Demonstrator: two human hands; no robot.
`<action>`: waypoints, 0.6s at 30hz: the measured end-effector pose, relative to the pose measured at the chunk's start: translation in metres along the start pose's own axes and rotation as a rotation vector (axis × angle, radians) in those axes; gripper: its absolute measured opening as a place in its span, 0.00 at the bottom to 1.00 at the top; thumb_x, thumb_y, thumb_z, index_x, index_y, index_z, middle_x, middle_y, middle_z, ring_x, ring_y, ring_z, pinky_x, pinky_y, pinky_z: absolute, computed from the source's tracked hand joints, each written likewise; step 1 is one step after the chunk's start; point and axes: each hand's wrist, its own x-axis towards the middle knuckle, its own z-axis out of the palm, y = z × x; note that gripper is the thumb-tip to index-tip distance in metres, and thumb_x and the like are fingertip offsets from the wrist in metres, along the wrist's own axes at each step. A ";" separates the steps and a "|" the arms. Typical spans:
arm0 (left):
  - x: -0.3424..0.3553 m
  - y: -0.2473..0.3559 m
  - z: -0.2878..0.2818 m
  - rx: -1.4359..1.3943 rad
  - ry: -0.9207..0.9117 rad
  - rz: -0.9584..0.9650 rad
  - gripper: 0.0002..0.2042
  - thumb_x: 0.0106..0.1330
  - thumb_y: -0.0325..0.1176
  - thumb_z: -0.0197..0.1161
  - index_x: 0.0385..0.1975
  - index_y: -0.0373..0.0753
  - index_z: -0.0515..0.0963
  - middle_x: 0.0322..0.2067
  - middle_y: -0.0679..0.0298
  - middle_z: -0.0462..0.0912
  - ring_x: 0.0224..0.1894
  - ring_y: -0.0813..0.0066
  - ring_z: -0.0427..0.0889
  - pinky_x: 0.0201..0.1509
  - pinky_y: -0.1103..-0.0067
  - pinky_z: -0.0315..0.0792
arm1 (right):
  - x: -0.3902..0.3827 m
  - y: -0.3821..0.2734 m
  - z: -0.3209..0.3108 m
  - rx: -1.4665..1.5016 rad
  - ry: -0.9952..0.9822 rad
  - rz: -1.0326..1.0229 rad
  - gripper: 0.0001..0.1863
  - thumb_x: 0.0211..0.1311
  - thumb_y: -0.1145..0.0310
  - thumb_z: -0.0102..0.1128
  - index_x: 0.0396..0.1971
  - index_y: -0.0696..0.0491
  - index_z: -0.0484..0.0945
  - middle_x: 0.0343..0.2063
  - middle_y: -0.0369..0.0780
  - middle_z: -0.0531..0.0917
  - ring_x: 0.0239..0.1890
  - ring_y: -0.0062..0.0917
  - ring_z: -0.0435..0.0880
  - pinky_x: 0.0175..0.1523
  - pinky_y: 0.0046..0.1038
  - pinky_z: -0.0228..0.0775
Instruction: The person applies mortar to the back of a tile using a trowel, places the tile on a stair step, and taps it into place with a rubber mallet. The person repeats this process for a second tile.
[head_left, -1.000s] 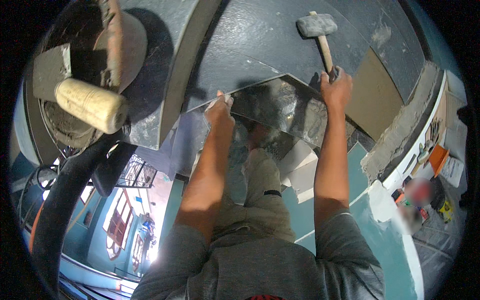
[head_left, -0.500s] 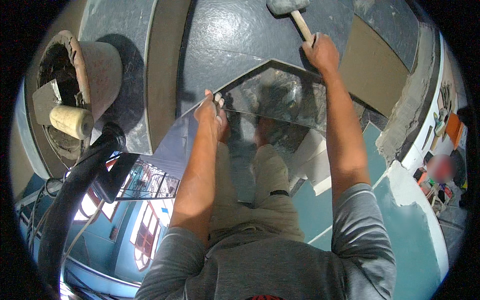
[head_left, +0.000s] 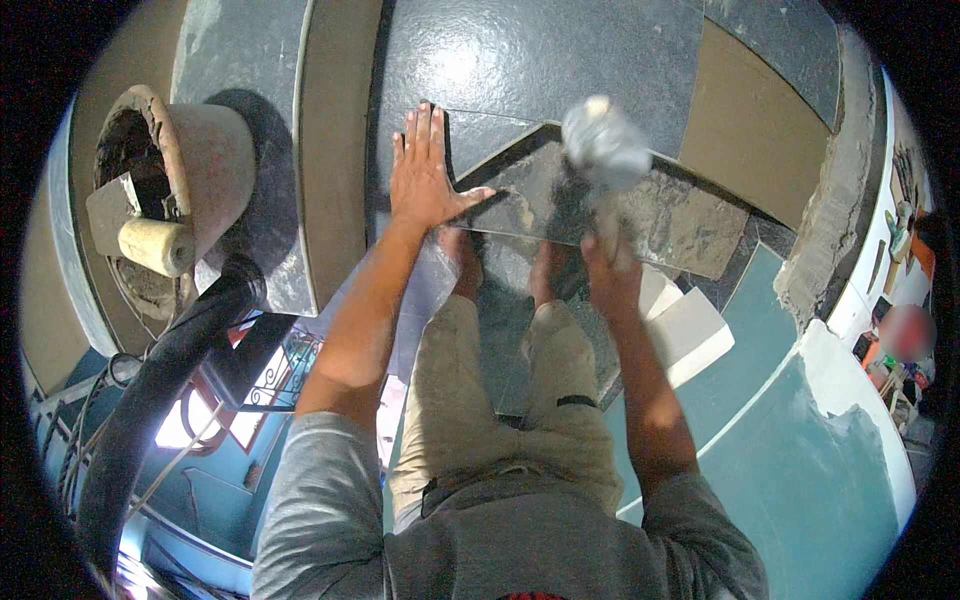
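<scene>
My left hand (head_left: 425, 180) lies flat with fingers spread on the left corner of a dark slate-look tile (head_left: 560, 50), its thumb reaching over the tile's angled front edge. In my right hand (head_left: 613, 268) is the handle of a mallet (head_left: 606, 148), its grey head smeared by motion over the right part of that edge. Below the edge lies a rough stone-like step surface (head_left: 685, 215), stained and partly in shadow. Whether the mallet touches the tile I cannot tell.
At left a mortar-crusted bucket (head_left: 215, 150) holds a trowel with a pale handle (head_left: 158, 247). A thick black handrail (head_left: 170, 380) runs below it. White tile pieces (head_left: 690, 335) lie right of my legs. Brown board-like strips (head_left: 755, 110) flank the tile. Tools (head_left: 900, 230) lie far right.
My left hand has gone from gripping the tile's edge to lying flat on top, farther up. My right hand has swung the mallet down and toward me.
</scene>
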 end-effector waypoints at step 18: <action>0.028 -0.042 0.022 0.086 -0.025 0.093 0.67 0.44 0.58 0.78 0.81 0.38 0.41 0.81 0.52 0.39 0.83 0.50 0.37 0.82 0.50 0.39 | 0.006 -0.019 0.084 -0.142 -0.249 -0.096 0.26 0.78 0.48 0.49 0.50 0.59 0.76 0.29 0.55 0.84 0.32 0.54 0.86 0.39 0.50 0.77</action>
